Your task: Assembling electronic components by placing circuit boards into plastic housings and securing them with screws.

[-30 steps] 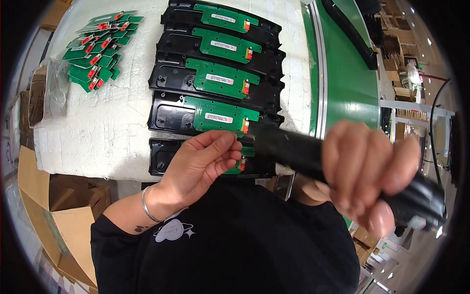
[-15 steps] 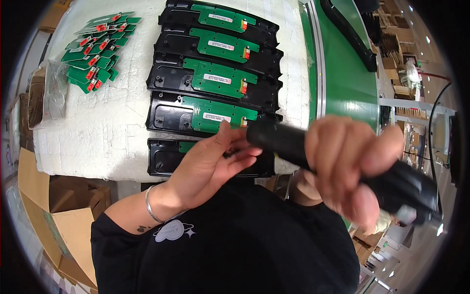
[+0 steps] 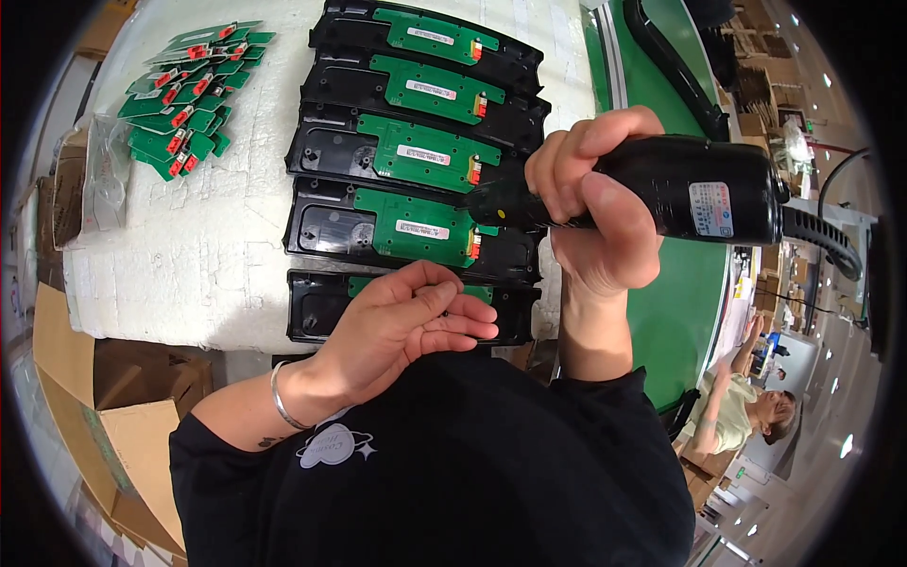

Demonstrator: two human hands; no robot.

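Note:
My right hand [image 3: 605, 194] is wrapped round a black electric screwdriver [image 3: 685, 184] with a cord at its back end. The driver lies nearly level, its nose at the upper right part of a green circuit board [image 3: 392, 203] in the fourth black plastic panel [image 3: 321, 227] from the far end. Whether the bit touches a screw is hidden. Just nearer, my left hand [image 3: 387, 317] is palm up over the nearest panel [image 3: 316, 307], thumb and forefinger pinched. Small dark pieces, seemingly screws, show among its fingers.
Several more panels with boards [image 3: 425, 85] lie in a row beyond on the white foam surface [image 3: 189, 274]. Loose boards with red connectors [image 3: 184, 113] are piled far left. A green conveyor belt [image 3: 661, 302] runs along the right, where another person [image 3: 737, 411] sits.
My right hand has swung the screwdriver left and away from me, bringing its nose onto the fourth panel's board. My left hand has drawn back slightly toward me.

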